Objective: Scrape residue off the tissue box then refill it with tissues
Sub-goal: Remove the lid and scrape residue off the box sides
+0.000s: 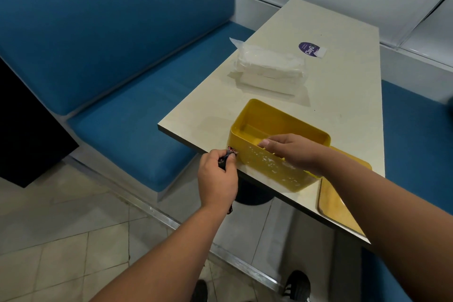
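An open yellow tissue box (267, 120) stands at the near edge of the cream table (343, 95), with white residue patches (267, 162) on its near side wall. My right hand (293, 151) grips the box's near rim, thumb inside. My left hand (217, 179) grips a small dark scraper (229, 154) whose tip touches the box's near left corner. A clear plastic pack of white tissues (269, 67) lies farther back on the table. The flat yellow lid (340, 206) lies on the table to the right of the box, partly under my right forearm.
A purple round sticker (308, 49) is on the far part of the table. Blue padded bench seats (122, 130) run along the left and right of the table. Below lies a tiled floor (73, 240), where my shoes (296, 284) show.
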